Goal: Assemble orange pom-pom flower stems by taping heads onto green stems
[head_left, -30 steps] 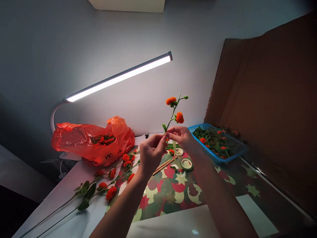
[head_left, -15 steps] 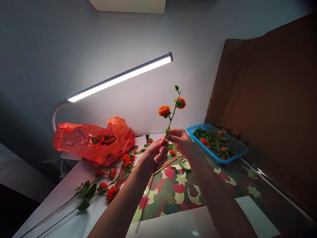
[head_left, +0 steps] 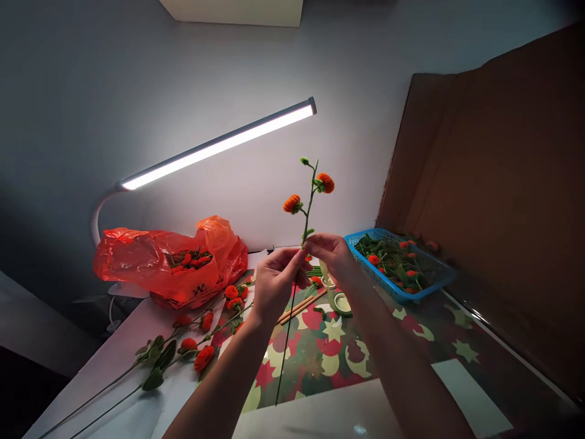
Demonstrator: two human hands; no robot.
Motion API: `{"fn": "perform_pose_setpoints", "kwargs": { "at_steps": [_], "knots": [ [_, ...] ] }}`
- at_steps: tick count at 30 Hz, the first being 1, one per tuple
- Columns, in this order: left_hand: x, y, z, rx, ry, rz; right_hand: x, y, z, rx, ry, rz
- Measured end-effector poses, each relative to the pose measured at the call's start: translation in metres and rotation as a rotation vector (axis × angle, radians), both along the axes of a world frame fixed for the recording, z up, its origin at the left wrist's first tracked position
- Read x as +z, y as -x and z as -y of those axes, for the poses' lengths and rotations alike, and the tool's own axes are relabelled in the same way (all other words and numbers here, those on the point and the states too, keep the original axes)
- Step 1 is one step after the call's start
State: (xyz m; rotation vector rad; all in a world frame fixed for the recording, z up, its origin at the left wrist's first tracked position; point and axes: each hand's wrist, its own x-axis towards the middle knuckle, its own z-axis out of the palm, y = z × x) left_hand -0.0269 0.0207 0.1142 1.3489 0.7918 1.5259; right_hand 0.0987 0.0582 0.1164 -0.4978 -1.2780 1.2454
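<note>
Between my hands stands an artificial flower stem (head_left: 309,210) with two fuzzy orange blooms, a small green bud at its tip and a dark wire running down below. My left hand (head_left: 280,277) pinches the stem between thumb and fingers. Just above and to the right, my right hand (head_left: 333,255) closes its fingertips on the same stem, close to a short green piece. Whether the right fingers also hold tape is too small to tell. Below them on the patterned mat lie rolls of green tape (head_left: 342,303) and thin wooden sticks (head_left: 301,308).
A red plastic bag (head_left: 171,265) of orange flowers sits at the back left. Finished-looking flower stems (head_left: 164,363) lie at the left. A blue basket (head_left: 402,297) of flowers and leaves stands at the right, before a cardboard panel (head_left: 484,183). A lit lamp (head_left: 219,146) hangs above.
The flower stem has turned and tilted more upright, its top shifting left. My left hand has moved slightly left, its fingers less curled. The right hand stays near the same spot.
</note>
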Motion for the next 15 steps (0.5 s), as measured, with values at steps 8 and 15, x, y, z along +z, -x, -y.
{"fn": "perform_pose_setpoints", "kwargs": {
  "at_steps": [8,15],
  "knots": [
    [-0.003,0.007,-0.013,-0.537,0.348,0.282,-0.01,0.002,-0.004,0.374,0.184,-0.107],
    [-0.011,0.005,-0.015,-0.371,0.21,0.042,-0.007,-0.005,-0.007,0.143,0.103,0.007]
  ]
}}
